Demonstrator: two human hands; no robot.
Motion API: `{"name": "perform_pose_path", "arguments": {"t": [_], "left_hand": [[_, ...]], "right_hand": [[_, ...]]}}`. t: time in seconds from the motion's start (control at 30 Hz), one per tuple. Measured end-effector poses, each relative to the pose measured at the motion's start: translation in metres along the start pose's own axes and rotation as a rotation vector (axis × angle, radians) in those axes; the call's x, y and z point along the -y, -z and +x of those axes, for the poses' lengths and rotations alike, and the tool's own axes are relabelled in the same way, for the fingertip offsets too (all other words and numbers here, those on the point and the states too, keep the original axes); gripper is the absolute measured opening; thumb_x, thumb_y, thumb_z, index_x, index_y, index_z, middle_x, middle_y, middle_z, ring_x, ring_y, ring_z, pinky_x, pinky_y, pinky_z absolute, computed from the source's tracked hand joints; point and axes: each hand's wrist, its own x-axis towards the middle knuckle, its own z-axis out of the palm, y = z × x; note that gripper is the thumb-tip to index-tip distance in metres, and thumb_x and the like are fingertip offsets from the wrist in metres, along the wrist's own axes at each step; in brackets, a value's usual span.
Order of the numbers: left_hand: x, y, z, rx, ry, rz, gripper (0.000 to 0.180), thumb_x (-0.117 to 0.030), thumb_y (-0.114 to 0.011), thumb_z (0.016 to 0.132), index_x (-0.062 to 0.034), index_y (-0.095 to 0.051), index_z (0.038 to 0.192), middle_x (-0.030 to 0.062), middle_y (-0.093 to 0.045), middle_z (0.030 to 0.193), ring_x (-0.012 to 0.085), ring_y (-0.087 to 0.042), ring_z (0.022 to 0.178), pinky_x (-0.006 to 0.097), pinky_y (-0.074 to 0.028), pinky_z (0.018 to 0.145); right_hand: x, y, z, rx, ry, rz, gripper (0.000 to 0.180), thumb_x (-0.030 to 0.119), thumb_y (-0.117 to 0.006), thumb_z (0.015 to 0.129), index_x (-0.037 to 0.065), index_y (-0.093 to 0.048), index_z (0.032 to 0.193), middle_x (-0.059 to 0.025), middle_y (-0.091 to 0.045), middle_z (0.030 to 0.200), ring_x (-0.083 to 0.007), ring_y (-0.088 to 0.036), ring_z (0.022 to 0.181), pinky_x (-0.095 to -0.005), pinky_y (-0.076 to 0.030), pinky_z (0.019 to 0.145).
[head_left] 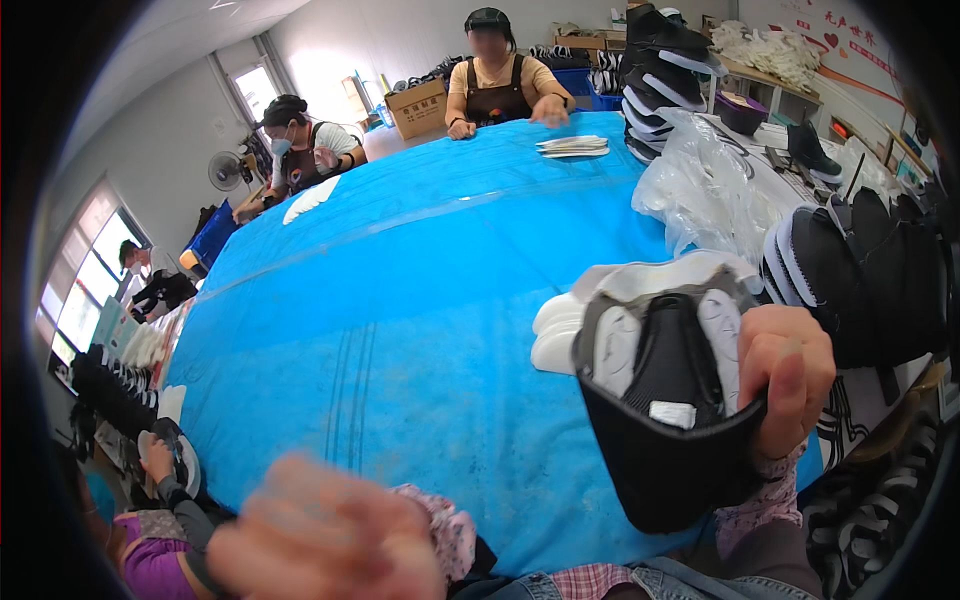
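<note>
My right hand (790, 375) is closed around the edge of a black shoe upper (655, 470), lifted at the right of the table. Its opening faces me and shows a dark inner with pale grey panels and a small white label (672, 413). At lower left my left hand (330, 530) is smeared by motion, apart from the shoe upper; its fingers cannot be made out. A stack of white insoles (556, 335) lies just behind and left of the shoe upper, partly hidden by it.
A blue covering (400, 290) spans the table. At right stand black shoes (870, 270), a crumpled clear plastic bag (700, 190) and a tall shoe stack (660, 90). White insoles (572, 147) lie at the far side. Several co-workers sit around, one nearby at lower left (160, 550).
</note>
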Motion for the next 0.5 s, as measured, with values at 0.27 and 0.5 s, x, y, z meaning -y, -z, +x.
{"name": "perform_pose_path", "arguments": {"t": [0.27, 0.5], "left_hand": [[0.061, -0.039, 0.024, 0.517, 0.126, 1.016, 0.049, -0.035, -0.062, 0.085, -0.0102, -0.054, 0.127, 0.0117, -0.046, 0.137, 0.0282, -0.038, 0.131, 0.049, -0.019, 0.111], [0.011, -0.031, 0.024, 0.099, -0.110, 0.370, 0.042, -0.035, -0.064, 0.085, -0.0065, -0.054, 0.114, 0.0070, -0.048, 0.086, 0.0169, -0.046, 0.074, 0.026, -0.037, 0.065]], "right_hand": [[-0.005, 0.023, 0.001, -0.007, 0.059, -0.114, 0.035, 0.016, -0.052, 0.082, 0.002, -0.039, 0.053, -0.0062, -0.033, 0.048, -0.0206, -0.034, 0.038, -0.0317, -0.023, 0.040], [-0.003, 0.027, 0.002, 0.026, 0.062, -0.096, 0.035, 0.014, -0.053, 0.082, 0.002, -0.038, 0.053, -0.0056, -0.031, 0.048, -0.0209, -0.031, 0.038, -0.0320, -0.021, 0.039]]}}
